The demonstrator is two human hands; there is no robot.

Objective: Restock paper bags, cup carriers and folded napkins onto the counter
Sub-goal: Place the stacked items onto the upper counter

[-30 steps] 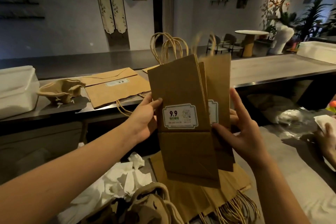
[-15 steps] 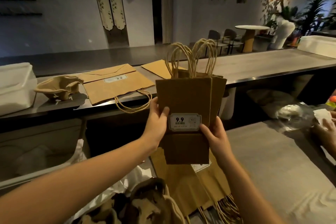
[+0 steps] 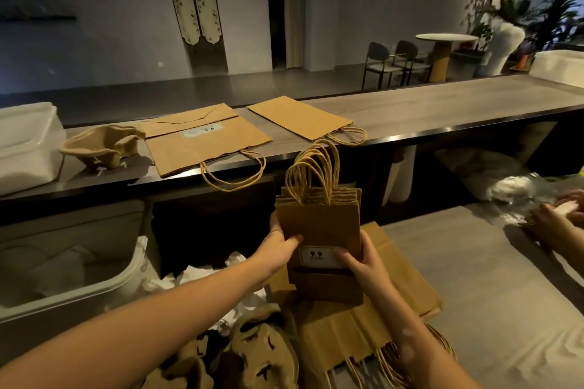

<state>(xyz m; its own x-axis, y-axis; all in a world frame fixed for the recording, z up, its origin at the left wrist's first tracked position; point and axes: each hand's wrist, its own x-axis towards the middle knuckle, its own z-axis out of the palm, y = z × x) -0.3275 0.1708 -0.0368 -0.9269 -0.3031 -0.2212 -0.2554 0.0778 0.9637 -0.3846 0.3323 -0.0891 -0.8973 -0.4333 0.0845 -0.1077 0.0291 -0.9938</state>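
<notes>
Bag stack (image 3: 319, 224), upright just short of the counter (image 3: 442, 104), gripped at its sides by my left hand (image 3: 281, 246) and right hand (image 3: 363, 259); two flat bags (image 3: 205, 148) and one carrier (image 3: 101, 145) already lie there, while spare bags (image 3: 347, 335) and carriers (image 3: 262, 354) wait near me.

A bundle of small brown paper bags (image 3: 319, 227) stands upright, twine handles up, a white 9.9 label on its front, gripped by the left hand (image 3: 279, 246) and right hand (image 3: 363, 259). On the tabletop (image 3: 442, 104), a large labelled bag (image 3: 205, 148) lies flat at eleven o'clock, a plain bag (image 3: 298, 118) at twelve, a pulp cup carrier (image 3: 101, 145) at ten
</notes>
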